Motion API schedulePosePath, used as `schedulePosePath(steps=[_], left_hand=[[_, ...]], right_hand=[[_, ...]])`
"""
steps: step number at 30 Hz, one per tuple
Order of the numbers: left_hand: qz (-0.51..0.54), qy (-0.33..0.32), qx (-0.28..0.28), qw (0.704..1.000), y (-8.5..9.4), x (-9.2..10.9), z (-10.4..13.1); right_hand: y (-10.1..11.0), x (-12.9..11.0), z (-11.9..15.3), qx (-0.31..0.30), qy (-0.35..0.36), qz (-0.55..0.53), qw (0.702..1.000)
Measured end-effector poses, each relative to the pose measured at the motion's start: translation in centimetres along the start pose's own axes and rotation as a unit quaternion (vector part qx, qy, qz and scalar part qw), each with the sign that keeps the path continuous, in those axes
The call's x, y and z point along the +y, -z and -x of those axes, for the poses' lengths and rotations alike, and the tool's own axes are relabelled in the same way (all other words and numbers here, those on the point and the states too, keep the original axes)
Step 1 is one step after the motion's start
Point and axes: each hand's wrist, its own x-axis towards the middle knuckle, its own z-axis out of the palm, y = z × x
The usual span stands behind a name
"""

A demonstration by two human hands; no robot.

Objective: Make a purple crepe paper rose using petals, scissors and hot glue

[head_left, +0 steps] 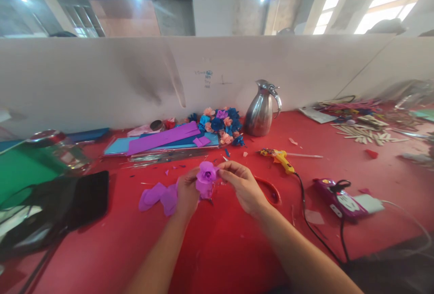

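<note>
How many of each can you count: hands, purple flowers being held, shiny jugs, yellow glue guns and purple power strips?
Hands: 2 (left hand, right hand)
Held purple flower: 1
Shiny jug: 1
Yellow glue gun: 1
Purple power strip: 1
Total: 6

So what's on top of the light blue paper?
Purple paper strips, a small purple piece and a darker blue sheet. They hide the middle of the light blue paper.

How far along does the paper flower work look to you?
Finished-looking are the blue, peach and purple paper flowers beside the silver metal jug. In hand is one purple paper flower, held by the left hand while the right hand pinches its edge. Probably left are the loose purple paper pieces on the red table.
</note>
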Motion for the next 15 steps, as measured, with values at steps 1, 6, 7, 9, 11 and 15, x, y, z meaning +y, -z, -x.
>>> schedulePosePath(steps=[1,6,7,9,11,15], left_hand=[[0.001,0.004,0.008,1.000,-0.05,0.06,0.04],[-0.013,0.060,0.077,0.995,-0.26,0.09,0.18],[-0.014,0.073,0.084,0.994,-0.27,0.00,0.17],[-0.011,0.089,0.086,0.992,-0.29,-0.23,0.09],[-0.007,0.088,0.073,0.993,-0.33,-0.37,-0.05],[0.010,0.061,0.041,0.997,-0.53,-0.14,-0.26]], right_hand=[[0.08,0.05,-0.04,0.007,0.002,0.002,1.000],[0.48,0.39,-0.40,0.050,-0.005,0.013,0.999],[0.53,0.42,-0.47,0.058,-0.007,0.014,0.998],[0.60,0.46,-0.55,0.073,-0.006,0.015,0.997],[0.67,0.50,-0.56,0.087,0.000,0.017,0.996],[0.85,0.78,-0.53,0.095,0.020,0.019,0.995]])
